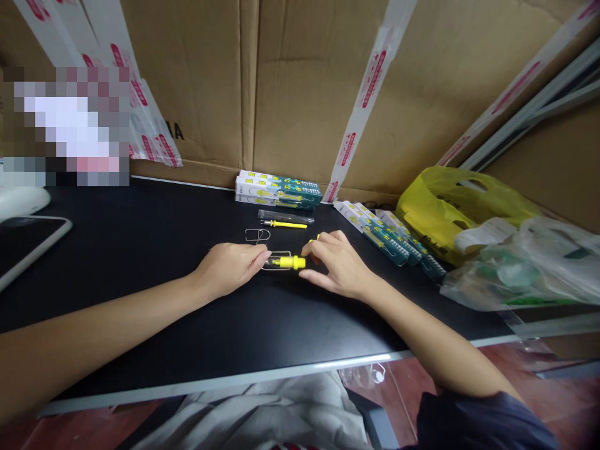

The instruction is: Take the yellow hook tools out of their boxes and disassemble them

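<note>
My left hand (234, 265) is closed on the left part of a yellow-and-clear tool (293, 262) that has a bent wire frame around it. The yellow end points right, toward my right hand (335, 262). The thumb and curled fingers of that hand are apart, close to the yellow end. A bit of yellow shows behind its fingers; I cannot tell whether they hold it. Just beyond the left hand lies a bent wire piece (257, 235). A thin yellow rod with a metal tip (288, 224) lies farther back, beside a clear tube (285, 217).
Stacked printed boxes (279, 189) stand at the back of the black table (187, 337), with more boxes (382, 234) at the right. A yellow plastic bag (431, 194) and a clear bag (529, 262) sit on the right. At far left is a white-edged device (32, 244).
</note>
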`<state>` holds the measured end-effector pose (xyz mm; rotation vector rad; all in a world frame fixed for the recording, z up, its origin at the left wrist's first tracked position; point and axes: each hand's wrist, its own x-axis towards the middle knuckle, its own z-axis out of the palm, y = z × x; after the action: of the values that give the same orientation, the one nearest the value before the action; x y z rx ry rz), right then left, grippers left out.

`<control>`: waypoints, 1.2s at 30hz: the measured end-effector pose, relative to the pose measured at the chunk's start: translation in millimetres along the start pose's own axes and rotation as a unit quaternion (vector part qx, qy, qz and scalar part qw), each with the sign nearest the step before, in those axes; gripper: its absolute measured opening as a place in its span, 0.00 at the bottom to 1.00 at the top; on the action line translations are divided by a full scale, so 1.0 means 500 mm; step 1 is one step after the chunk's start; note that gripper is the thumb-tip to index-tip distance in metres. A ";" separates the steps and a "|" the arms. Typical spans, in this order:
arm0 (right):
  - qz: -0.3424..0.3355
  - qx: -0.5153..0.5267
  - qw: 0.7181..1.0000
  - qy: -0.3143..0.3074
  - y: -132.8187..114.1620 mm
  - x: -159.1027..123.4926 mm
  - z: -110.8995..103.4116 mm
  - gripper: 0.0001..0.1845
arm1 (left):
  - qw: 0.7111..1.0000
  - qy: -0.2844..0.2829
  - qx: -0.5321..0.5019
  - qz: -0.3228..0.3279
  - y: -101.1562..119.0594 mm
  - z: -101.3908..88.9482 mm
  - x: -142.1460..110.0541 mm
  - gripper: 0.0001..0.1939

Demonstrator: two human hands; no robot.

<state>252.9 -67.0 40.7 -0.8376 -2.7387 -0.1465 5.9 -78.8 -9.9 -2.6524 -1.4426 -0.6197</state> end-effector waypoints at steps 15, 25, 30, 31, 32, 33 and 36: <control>-0.019 -0.005 1.000 0.017 -0.001 -0.003 0.007 0.06 | 1.000 0.008 0.002 0.001 -0.002 -0.002 0.001 0.23; 0.008 -0.013 1.000 -0.008 -0.001 0.002 0.002 0.16 | 1.000 0.006 0.003 0.004 -0.001 -0.002 0.001 0.24; 0.010 -0.006 1.000 -0.015 -0.004 0.002 -0.001 0.13 | 1.000 0.010 0.004 0.007 -0.002 -0.001 0.002 0.24; 0.010 -0.003 1.000 -0.015 -0.005 0.001 -0.002 0.12 | 1.000 0.010 0.004 0.006 -0.002 -0.001 0.002 0.24; 0.010 0.000 1.000 -0.014 -0.005 0.001 -0.003 0.10 | 1.000 0.010 0.005 0.005 -0.002 -0.001 0.002 0.24; 0.008 0.003 1.000 -0.013 -0.006 0.001 -0.003 0.09 | 1.000 0.010 0.006 0.004 -0.002 -0.002 0.002 0.24; -0.007 0.008 1.000 -0.002 -0.006 0.000 -0.001 0.04 | 1.000 0.012 0.009 0.004 -0.002 -0.003 0.002 0.23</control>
<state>251.3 -69.8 41.1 -0.8164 -2.7463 -0.1240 5.2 -78.0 -8.4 -2.6267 -1.4231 -0.6313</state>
